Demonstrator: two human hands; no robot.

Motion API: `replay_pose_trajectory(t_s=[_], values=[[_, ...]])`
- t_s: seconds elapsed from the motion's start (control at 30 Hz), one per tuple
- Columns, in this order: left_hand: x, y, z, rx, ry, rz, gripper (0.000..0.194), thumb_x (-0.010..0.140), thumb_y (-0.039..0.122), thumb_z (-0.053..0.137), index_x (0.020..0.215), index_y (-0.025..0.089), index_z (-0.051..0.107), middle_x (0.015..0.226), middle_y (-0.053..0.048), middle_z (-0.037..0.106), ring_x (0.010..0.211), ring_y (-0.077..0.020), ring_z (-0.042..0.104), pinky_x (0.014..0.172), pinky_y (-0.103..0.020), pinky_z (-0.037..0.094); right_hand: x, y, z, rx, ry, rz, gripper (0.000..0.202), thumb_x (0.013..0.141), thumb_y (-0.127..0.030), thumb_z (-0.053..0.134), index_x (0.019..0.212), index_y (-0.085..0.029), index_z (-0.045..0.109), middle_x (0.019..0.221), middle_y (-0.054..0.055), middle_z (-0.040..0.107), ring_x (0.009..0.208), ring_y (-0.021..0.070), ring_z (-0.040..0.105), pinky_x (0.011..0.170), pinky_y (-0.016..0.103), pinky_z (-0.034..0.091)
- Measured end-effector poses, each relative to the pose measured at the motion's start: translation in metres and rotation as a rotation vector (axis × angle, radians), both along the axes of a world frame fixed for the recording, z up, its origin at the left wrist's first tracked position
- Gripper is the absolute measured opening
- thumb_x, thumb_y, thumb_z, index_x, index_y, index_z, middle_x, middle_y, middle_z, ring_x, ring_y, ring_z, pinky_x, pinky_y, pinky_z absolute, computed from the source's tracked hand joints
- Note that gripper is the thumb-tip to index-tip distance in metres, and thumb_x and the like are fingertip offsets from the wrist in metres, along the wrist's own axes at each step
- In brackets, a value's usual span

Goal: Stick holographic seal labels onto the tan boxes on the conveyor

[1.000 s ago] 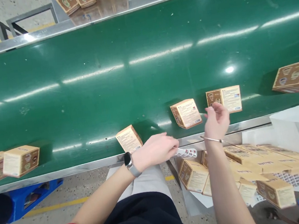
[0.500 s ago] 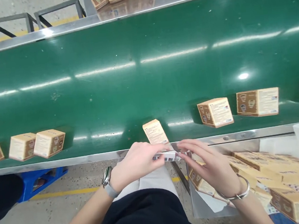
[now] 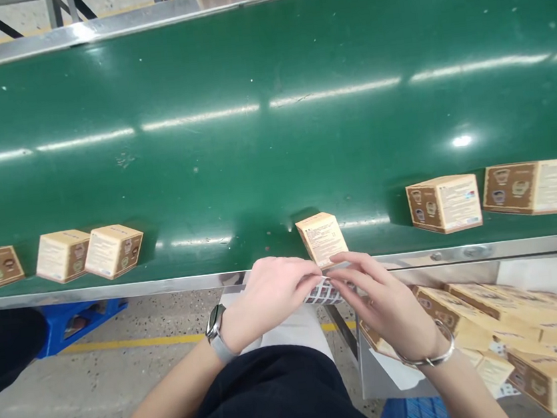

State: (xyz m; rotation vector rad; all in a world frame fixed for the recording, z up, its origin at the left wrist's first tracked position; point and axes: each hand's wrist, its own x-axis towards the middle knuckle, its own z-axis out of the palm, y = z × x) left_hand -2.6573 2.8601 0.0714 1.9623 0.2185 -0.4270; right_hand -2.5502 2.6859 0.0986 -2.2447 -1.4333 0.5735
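Observation:
My left hand (image 3: 287, 280) pinches the upper edge of a curled white sticker sheet (image 3: 323, 292) printed with rows of small dark pictures. At the sheet's right end, my right hand (image 3: 376, 295) has its thumb and fingertips closed on it. Just beyond my fingertips, a cream and brown carton (image 3: 322, 236) stands on the near edge of the green conveyor belt (image 3: 252, 158), its text panel facing me. The right fingers partly cover the carton's lower corner. Whether a single sticker is being lifted is too small to make out.
More cartons are on the belt: a pair (image 3: 115, 251) to the left and others (image 3: 444, 205) to the right. A metal rail (image 3: 166, 286) edges the belt. At lower right, stacked cartons (image 3: 548, 373) lie beside more printed sheets. A blue stool (image 3: 83, 323) is at left.
The cartons on the belt appear further right in view, including the one before me. The sheet has tilted so more of its printed face shows, and my hands have come closer together.

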Motion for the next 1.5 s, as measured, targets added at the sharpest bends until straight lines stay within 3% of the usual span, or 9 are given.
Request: replay_pose_trajectory(t_s=[0.17, 0.37, 0.43, 0.5, 0.6, 0.77, 1.0, 1.33, 1.5], values=[[0.002, 0.008, 0.004, -0.014, 0.089, -0.005, 0.021, 0.095, 0.025, 0.052, 0.084, 0.023, 0.07, 0.075, 0.004, 0.071, 0.067, -0.0126, 0.062, 0.059, -0.024, 0.034, -0.01, 0.003, -0.005, 0.079, -0.211, 0.02, 0.015, 0.092, -0.013, 0.059, 0.102, -0.024, 0.065, 0.103, 0.009, 0.071, 0.09, 0.0237, 0.068, 0.075, 0.039, 0.054], [0.004, 0.006, -0.003, -0.016, 0.184, -0.001, 0.026, 0.095, 0.028, 0.048, 0.084, 0.022, 0.07, 0.07, 0.003, 0.069, 0.065, -0.0146, 0.061, 0.063, -0.026, 0.042, -0.016, -0.006, -0.008, 0.168, -0.102, -0.096, 0.021, 0.088, -0.012, 0.061, 0.1, -0.028, 0.066, 0.112, 0.008, 0.069, 0.106, 0.0264, 0.066, 0.086, 0.044, 0.054], [0.004, 0.002, -0.008, 0.014, 0.116, -0.051, 0.025, 0.095, 0.025, 0.047, 0.084, 0.021, 0.07, 0.081, 0.0, 0.072, 0.079, -0.0177, 0.065, 0.073, -0.029, 0.047, -0.005, -0.014, -0.013, 0.142, 0.024, -0.227, 0.01, 0.09, -0.02, 0.06, 0.094, -0.026, 0.065, 0.116, 0.009, 0.067, 0.11, 0.0269, 0.063, 0.091, 0.047, 0.053], [0.006, -0.003, -0.014, 0.045, -0.044, -0.132, 0.024, 0.095, 0.022, 0.048, 0.082, 0.019, 0.069, 0.111, -0.005, 0.072, 0.109, -0.0226, 0.062, 0.093, -0.037, 0.048, 0.012, -0.023, -0.022, 0.106, 0.139, -0.405, 0.008, 0.092, -0.03, 0.058, 0.09, -0.025, 0.063, 0.122, 0.01, 0.063, 0.118, 0.0278, 0.058, 0.098, 0.052, 0.049], [0.011, -0.016, -0.023, 0.113, -0.278, -0.288, 0.025, 0.095, 0.018, 0.049, 0.077, 0.016, 0.067, 0.15, -0.005, 0.047, 0.145, -0.0298, 0.031, 0.118, -0.05, 0.029, 0.04, -0.034, -0.044, 0.095, 0.314, -0.6, 0.02, 0.089, -0.045, 0.059, 0.089, -0.025, 0.062, 0.13, 0.011, 0.058, 0.125, 0.0276, 0.055, 0.102, 0.052, 0.046], [0.029, -0.037, -0.041, 0.205, -0.343, -0.425, 0.022, 0.094, 0.015, 0.05, 0.081, 0.015, 0.068, 0.156, -0.006, 0.039, 0.15, -0.0282, 0.022, 0.122, -0.05, 0.024, 0.062, -0.039, -0.073, 0.084, 0.513, -0.726, 0.037, 0.081, -0.059, 0.065, 0.081, -0.023, 0.061, 0.125, 0.012, 0.06, 0.109, 0.0252, 0.063, 0.091, 0.046, 0.052], [0.051, -0.058, -0.051, 0.2, -0.283, -0.429, 0.029, 0.094, 0.014, 0.046, 0.074, 0.016, 0.067, 0.157, -0.003, 0.036, 0.149, -0.0251, 0.024, 0.121, -0.051, 0.027, 0.066, -0.053, -0.09, 0.158, 0.378, -0.825, 0.039, 0.08, -0.06, 0.063, 0.082, -0.022, 0.062, 0.118, 0.015, 0.062, 0.108, 0.0261, 0.061, 0.088, 0.045, 0.052], [0.073, -0.078, -0.049, 0.234, -0.317, -0.449, 0.029, 0.092, 0.012, 0.046, 0.077, 0.017, 0.07, 0.156, -0.001, 0.037, 0.149, -0.0235, 0.024, 0.12, -0.05, 0.028, 0.08, -0.069, -0.089, 0.144, -0.018, -0.681, 0.024, 0.089, -0.045, 0.055, 0.085, -0.021, 0.058, 0.111, 0.015, 0.063, 0.107, 0.0275, 0.061, 0.082, 0.046, 0.054], [0.081, -0.083, -0.05, 0.219, -0.322, -0.448, 0.03, 0.092, 0.012, 0.045, 0.075, 0.017, 0.069, 0.156, -0.001, 0.037, 0.149, -0.0242, 0.024, 0.119, -0.052, 0.029, 0.079, -0.062, -0.092, 0.24, -0.05, -0.915, 0.03, 0.083, -0.043, 0.063, 0.101, -0.02, 0.056, 0.122, 0.017, 0.057, 0.088, 0.0221, 0.066, 0.077, 0.042, 0.055]])
